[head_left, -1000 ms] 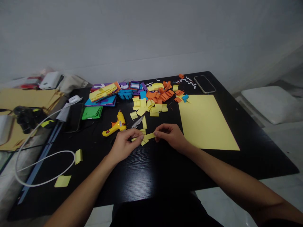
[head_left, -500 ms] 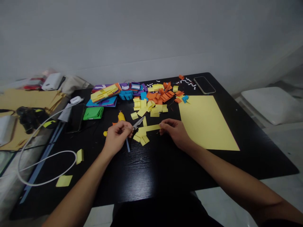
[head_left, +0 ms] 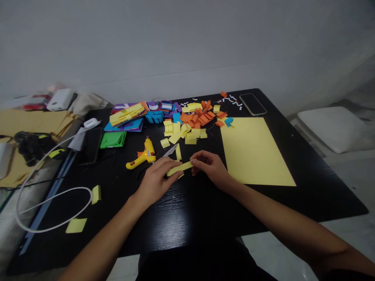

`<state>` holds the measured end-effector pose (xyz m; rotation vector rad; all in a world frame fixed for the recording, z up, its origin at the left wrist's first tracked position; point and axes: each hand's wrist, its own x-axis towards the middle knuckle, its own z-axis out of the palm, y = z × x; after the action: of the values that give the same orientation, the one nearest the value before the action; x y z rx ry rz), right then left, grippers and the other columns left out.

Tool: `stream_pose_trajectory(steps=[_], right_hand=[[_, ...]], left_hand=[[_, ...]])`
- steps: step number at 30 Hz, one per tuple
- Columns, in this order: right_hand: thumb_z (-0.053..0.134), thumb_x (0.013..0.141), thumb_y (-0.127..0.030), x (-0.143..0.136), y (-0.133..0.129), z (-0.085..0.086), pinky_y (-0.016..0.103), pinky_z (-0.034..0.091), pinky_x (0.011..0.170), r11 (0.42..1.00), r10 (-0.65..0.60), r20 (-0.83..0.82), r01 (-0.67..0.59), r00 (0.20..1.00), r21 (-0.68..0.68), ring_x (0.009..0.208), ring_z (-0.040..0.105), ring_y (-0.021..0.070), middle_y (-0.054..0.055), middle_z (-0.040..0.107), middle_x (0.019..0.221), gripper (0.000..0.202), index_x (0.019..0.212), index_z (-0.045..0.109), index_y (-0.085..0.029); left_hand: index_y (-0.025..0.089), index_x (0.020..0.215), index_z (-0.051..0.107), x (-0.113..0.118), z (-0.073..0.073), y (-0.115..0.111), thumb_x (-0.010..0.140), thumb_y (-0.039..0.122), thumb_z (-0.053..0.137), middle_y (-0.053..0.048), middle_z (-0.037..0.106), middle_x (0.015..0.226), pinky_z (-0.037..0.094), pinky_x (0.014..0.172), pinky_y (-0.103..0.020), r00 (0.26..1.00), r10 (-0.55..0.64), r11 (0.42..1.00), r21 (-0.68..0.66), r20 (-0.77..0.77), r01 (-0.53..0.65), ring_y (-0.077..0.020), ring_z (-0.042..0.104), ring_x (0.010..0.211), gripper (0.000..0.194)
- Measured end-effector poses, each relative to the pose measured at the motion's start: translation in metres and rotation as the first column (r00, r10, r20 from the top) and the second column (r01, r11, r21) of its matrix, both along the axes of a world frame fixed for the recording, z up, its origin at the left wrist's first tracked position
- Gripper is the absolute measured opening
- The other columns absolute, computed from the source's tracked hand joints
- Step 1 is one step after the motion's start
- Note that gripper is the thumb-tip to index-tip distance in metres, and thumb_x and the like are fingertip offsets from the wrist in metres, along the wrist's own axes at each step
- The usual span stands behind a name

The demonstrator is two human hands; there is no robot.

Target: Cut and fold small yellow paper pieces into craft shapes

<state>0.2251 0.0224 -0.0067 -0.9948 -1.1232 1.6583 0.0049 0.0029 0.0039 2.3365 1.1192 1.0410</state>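
A narrow yellow paper strip (head_left: 182, 168) is stretched between my two hands, above the black table. My left hand (head_left: 156, 177) pinches its left end between thumb and fingers. At the other end, my right hand (head_left: 209, 166) grips the strip with thumb and fingertips. Just beyond my left hand lie scissors (head_left: 171, 150), their blades showing and their handles mostly hidden. A yellow glue gun (head_left: 143, 155) rests to the left of them. Small yellow paper pieces (head_left: 191, 136) lie scattered behind my hands, near a heap of orange paper pieces (head_left: 202, 117).
A large yellow sheet (head_left: 258, 152) covers part of the right side, with a phone (head_left: 252, 104) behind it. Stacked coloured papers (head_left: 129, 115) and green paper (head_left: 113, 139) lie at the back left. A white cable (head_left: 52, 193) loops across the table's left side.
My left hand has come off the scissors, which now lie on the table, and has taken the strip's left end. The strip is now tilted, and the glue gun shows fully.
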Motion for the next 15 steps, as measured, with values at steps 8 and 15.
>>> stream_pose_trajectory(steps=[8,15], right_hand=[[0.090,0.066,-0.028,-0.0030,-0.0020,-0.0029,0.028,0.060,0.069,0.996,0.085,-0.060,-0.086,0.995,-0.018,0.067,0.069,0.0121,-0.001,0.075,0.083,0.033,0.093,0.074,-0.020],[0.088,0.068,-0.035,-0.0053,-0.0047,-0.0031,0.028,0.055,0.066,0.999,0.016,0.084,-0.019,0.996,0.030,0.068,0.065,0.0143,0.000,0.072,0.077,0.026,0.080,0.072,-0.019]], left_hand=[[0.020,0.116,0.069,0.0029,0.0008,0.0009,0.093,0.023,0.070,-0.006,0.069,0.100,0.055,0.079,-0.031,0.999,-0.007,0.996,-0.091,0.052,0.011,-0.0176,0.067,0.091,0.023],[0.019,0.093,0.063,0.0052,0.0006,-0.0018,0.093,0.025,0.067,-0.001,0.063,0.083,0.049,0.067,-0.025,0.997,0.076,0.975,-0.213,0.033,-0.068,-0.0145,0.060,0.076,0.008]])
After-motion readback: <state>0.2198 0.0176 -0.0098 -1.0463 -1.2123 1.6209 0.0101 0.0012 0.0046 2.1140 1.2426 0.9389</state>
